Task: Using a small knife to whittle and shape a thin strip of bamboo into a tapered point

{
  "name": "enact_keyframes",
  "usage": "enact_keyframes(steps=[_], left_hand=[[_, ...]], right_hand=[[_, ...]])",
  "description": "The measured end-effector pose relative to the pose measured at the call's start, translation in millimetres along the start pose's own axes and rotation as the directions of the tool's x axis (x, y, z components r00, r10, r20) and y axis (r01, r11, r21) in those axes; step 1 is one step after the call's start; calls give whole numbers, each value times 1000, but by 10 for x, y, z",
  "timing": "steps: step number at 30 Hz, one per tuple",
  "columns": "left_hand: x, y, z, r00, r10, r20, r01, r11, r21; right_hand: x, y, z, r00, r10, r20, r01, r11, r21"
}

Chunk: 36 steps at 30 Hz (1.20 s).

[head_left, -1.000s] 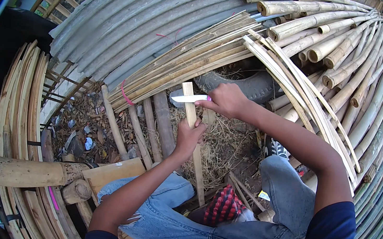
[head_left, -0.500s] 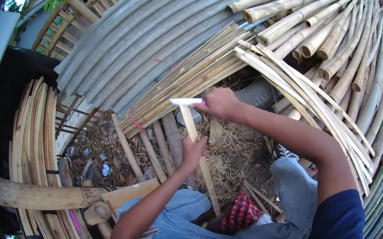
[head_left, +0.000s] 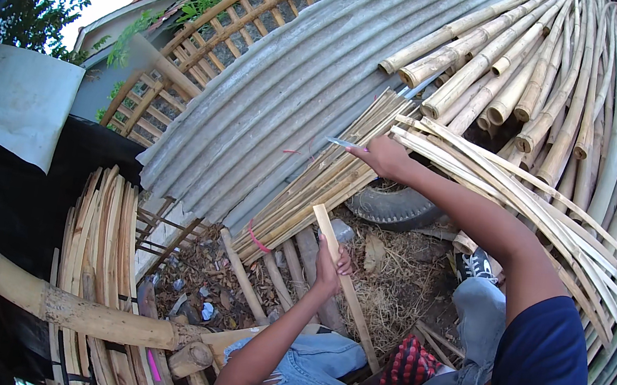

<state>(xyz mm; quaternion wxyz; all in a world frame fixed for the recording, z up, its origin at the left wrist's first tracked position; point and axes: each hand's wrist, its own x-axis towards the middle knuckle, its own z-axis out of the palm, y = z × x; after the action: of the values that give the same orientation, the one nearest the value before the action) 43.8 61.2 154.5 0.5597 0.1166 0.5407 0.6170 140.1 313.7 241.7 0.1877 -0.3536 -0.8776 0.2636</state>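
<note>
My left hand (head_left: 331,267) is wrapped round a flat, pale bamboo strip (head_left: 357,312), which slants from its upper end above my fist down toward my lap. Its lower end reaches a red-and-black patterned piece (head_left: 404,367) by my legs. Farther out, my right hand (head_left: 385,158) grips a knife, its handle mostly hidden by my fingers. The knife's blade (head_left: 341,143) points left and is apart from the strip's upper end. Just behind the blade lies a bundle of thin bamboo strips (head_left: 325,183).
Corrugated sheeting (head_left: 285,73) rises beyond the bundle. Bamboo poles (head_left: 539,129) and split strips (head_left: 527,192) are stacked at right, near a tyre (head_left: 394,208). A thick bamboo pole (head_left: 108,324) crosses in front of upright slats (head_left: 104,232) at left. Dry shavings (head_left: 411,272) cover the ground.
My right hand has lifted the knife off the strip's upper end and farther away from it. My left hand still holds the strip. The whole view has shifted.
</note>
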Motion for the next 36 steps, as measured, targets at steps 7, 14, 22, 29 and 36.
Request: enact_keyframes(steps=[7,14,22,29,36], left_hand=[[-172,1032,186,972,202,124,-201,979,-17],[-462,2599,466,866,490,105,-496,867,44],[-1198,4083,941,748,659,76,-664,743,85],[-1637,4662,1065,650,757,63,-757,637,145],[-2172,5373,947,513,856,63,-843,488,225]], right_hand=[[-161,24,-67,998,-14,59,16,999,-35],[-267,-138,-243,992,-55,109,60,997,-43],[-353,-409,-353,995,-76,68,80,995,-67],[-438,-429,-369,993,-91,76,100,986,-134],[-454,-316,-398,994,-83,68,91,988,-124]])
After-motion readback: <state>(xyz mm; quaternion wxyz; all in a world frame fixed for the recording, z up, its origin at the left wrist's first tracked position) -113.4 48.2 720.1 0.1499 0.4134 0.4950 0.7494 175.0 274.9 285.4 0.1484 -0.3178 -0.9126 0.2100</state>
